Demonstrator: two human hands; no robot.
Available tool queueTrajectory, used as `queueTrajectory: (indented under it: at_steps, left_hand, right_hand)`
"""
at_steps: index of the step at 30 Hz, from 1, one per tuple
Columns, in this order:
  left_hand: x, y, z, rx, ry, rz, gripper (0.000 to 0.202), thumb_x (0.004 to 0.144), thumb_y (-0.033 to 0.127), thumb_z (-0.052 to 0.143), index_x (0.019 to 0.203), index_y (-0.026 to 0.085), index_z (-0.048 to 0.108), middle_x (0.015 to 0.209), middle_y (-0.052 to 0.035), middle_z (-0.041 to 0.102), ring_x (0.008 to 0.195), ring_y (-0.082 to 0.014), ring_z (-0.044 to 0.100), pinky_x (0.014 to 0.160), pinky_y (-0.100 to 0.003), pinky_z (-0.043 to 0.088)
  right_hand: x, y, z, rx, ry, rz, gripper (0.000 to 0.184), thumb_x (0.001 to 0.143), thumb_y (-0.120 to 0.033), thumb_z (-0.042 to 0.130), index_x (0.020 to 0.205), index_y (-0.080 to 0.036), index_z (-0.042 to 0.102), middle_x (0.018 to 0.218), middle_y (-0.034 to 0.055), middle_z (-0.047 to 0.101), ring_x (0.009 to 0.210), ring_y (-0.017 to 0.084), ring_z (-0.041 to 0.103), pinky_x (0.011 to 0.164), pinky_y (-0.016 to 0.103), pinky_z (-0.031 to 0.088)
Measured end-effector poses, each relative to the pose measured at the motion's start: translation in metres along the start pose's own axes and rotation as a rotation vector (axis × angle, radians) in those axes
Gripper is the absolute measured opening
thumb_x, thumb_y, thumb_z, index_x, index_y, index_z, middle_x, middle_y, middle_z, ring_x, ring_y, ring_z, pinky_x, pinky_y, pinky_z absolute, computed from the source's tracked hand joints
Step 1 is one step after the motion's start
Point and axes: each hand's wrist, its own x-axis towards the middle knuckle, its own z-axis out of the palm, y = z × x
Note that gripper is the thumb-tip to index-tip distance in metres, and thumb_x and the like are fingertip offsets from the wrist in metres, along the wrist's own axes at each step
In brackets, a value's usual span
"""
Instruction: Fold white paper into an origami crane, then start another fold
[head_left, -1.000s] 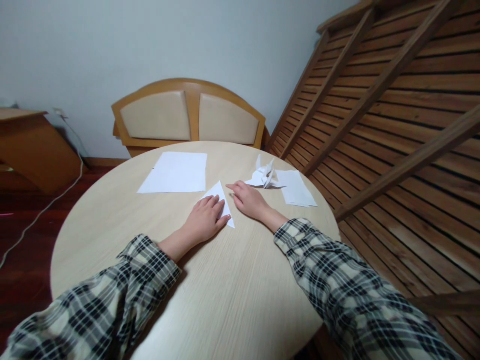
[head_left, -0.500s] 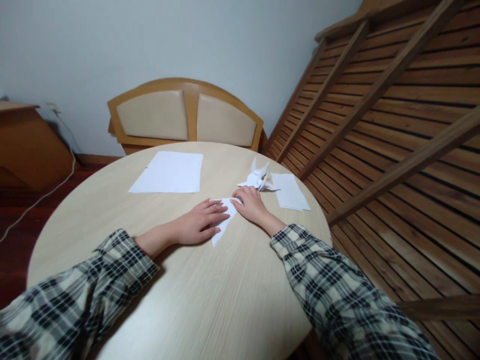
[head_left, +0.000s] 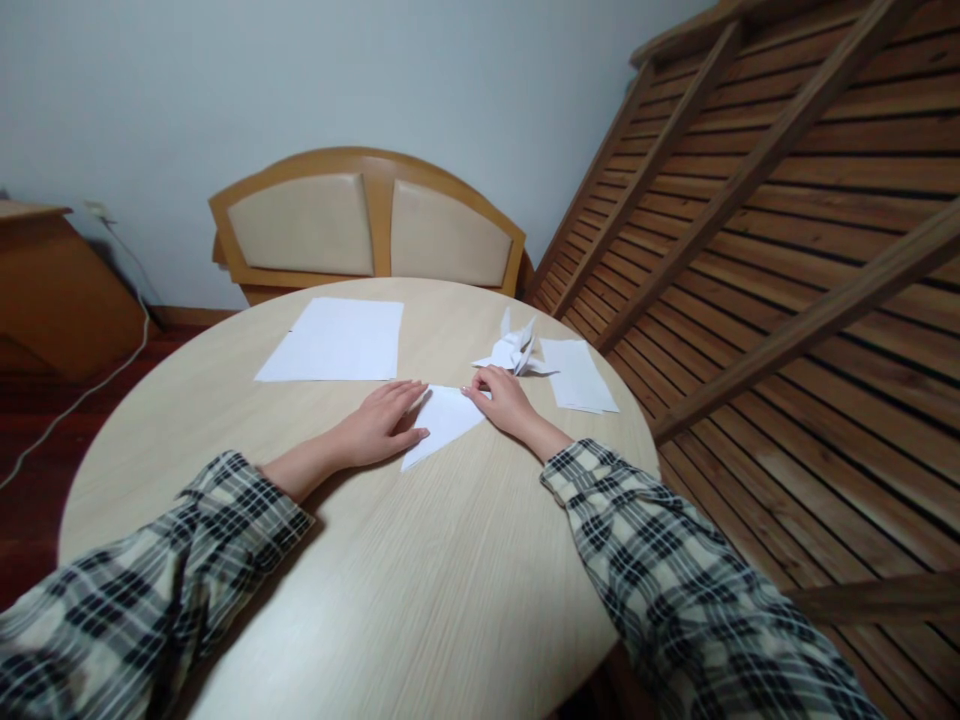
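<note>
A white folded paper triangle [head_left: 444, 420] lies flat near the middle of the round table [head_left: 450, 580], one point toward me. My left hand [head_left: 379, 425] rests at its left side, fingers stretched out and the thumb apart, with the thumb tip on the paper's edge. At the opposite corner, my right hand [head_left: 506, 402] pinches the paper between thumb and fingers. Just beyond that hand stands white folded origami [head_left: 514, 350] with pointed tips, perhaps more than one piece.
A stack of white paper sheets [head_left: 337, 340] lies at the back left of the table. Smaller white sheets [head_left: 579, 375] lie at the right. A padded wooden headboard [head_left: 382, 215] stands behind, and a slatted wooden frame [head_left: 787, 220] leans along the right side.
My left hand has slid back to the left, uncovering more of the paper triangle. The triangle's near point has shifted left. My right hand stays at its right corner.
</note>
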Motion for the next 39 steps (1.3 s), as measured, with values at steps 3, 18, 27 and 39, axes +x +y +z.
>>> queueTrajectory:
  at_steps: [3,18,27,39]
  left_hand:
    - [0.001,0.003,-0.002,-0.056,0.025,-0.046,0.061,0.092,0.045,0.049,0.142,0.012,0.039,0.142,-0.0195,0.049,0.134,-0.0322,0.041,0.112,-0.05,0.033]
    - [0.007,0.008,-0.015,-0.225,0.061,-0.02,0.041,0.098,0.037,0.039,0.063,0.02,0.05,0.067,-0.0017,0.054,0.072,-0.0181,0.052,0.082,-0.039,0.044]
    - [0.007,0.007,-0.014,-0.216,0.09,-0.046,0.042,0.097,0.037,0.039,0.06,0.021,0.046,0.065,-0.0014,0.051,0.07,-0.0183,0.05,0.079,-0.039,0.043]
    - [0.008,0.005,-0.011,-0.32,0.151,-0.053,0.045,0.096,0.04,0.04,0.057,0.021,0.05,0.063,-0.0026,0.055,0.071,-0.0176,0.053,0.078,-0.037,0.044]
  right_hand:
    - [0.0,-0.003,0.0,0.035,0.032,-0.01,0.018,0.09,-0.032,0.056,0.076,-0.021,0.051,0.081,0.0021,0.06,0.079,0.018,0.053,0.076,0.033,0.038]
    - [0.001,-0.012,-0.008,0.097,0.2,-0.069,0.022,0.094,-0.038,0.049,0.079,-0.023,0.047,0.079,0.0022,0.06,0.077,0.018,0.055,0.075,0.034,0.039]
    - [0.0,-0.013,-0.009,0.107,0.197,-0.051,0.021,0.094,-0.04,0.05,0.08,-0.024,0.048,0.075,0.0005,0.061,0.069,0.017,0.056,0.073,0.034,0.039]
    - [0.0,-0.012,-0.01,0.048,0.253,-0.057,0.02,0.094,-0.038,0.05,0.08,-0.024,0.048,0.077,0.0011,0.061,0.073,0.018,0.057,0.08,0.037,0.038]
